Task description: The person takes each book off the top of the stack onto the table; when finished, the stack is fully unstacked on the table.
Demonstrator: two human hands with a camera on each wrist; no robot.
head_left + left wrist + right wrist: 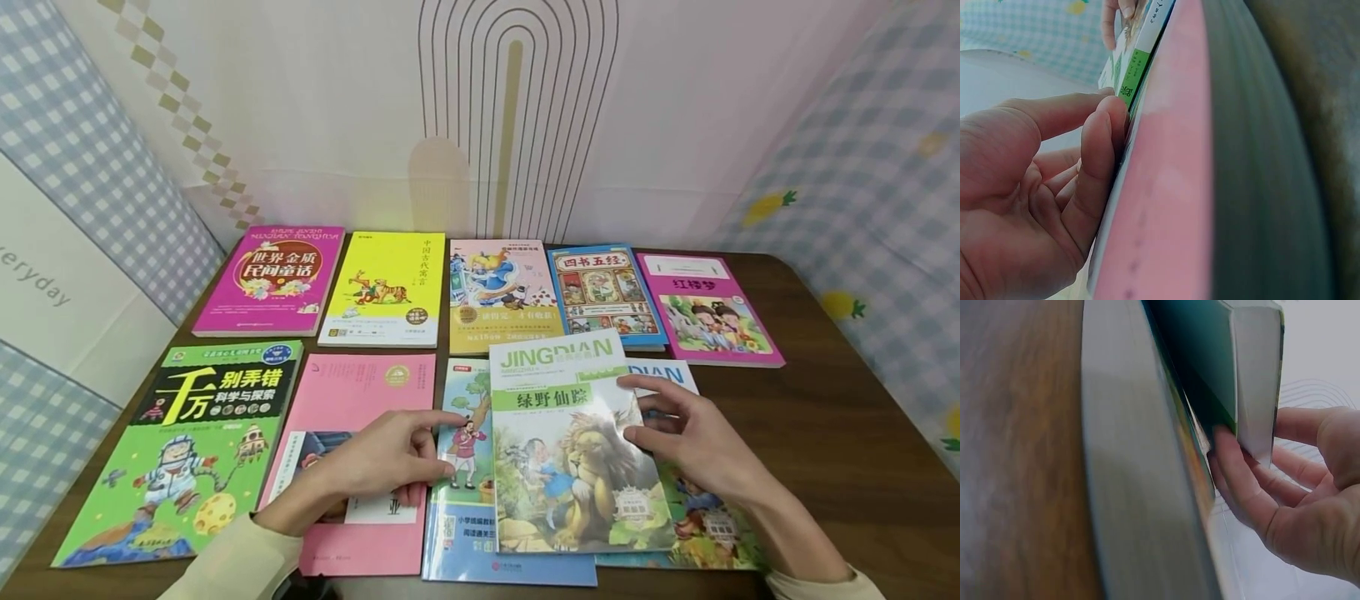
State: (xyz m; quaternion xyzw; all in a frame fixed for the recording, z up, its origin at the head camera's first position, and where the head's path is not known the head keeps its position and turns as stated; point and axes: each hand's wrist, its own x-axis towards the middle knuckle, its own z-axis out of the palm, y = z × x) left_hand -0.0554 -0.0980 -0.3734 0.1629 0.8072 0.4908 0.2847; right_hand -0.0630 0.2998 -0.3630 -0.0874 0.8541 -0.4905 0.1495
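My right hand (693, 433) grips the right edge of a book with a girl and a lion on its cover (577, 475). That edge stands raised in the right wrist view, with fingers (1244, 478) against it. Beneath lie a blue-bordered book (510, 571) and another illustrated book (708, 533), both partly covered. Over the pink book (360, 550) hovers my left hand (382, 458), its thumb and forefinger apart near the blue-bordered book. In the left wrist view, these fingertips come close to the lion book's spine (1138, 65).
A green astronaut book (180, 467) lies at the left. Along the back are a magenta book (266, 279), a yellow book (382, 287), a fairy-tale book (502, 292), a blue book (607, 292) and a pink-purple book (708, 308). Patterned cloth (330, 100) hangs behind the wooden table (847, 417).
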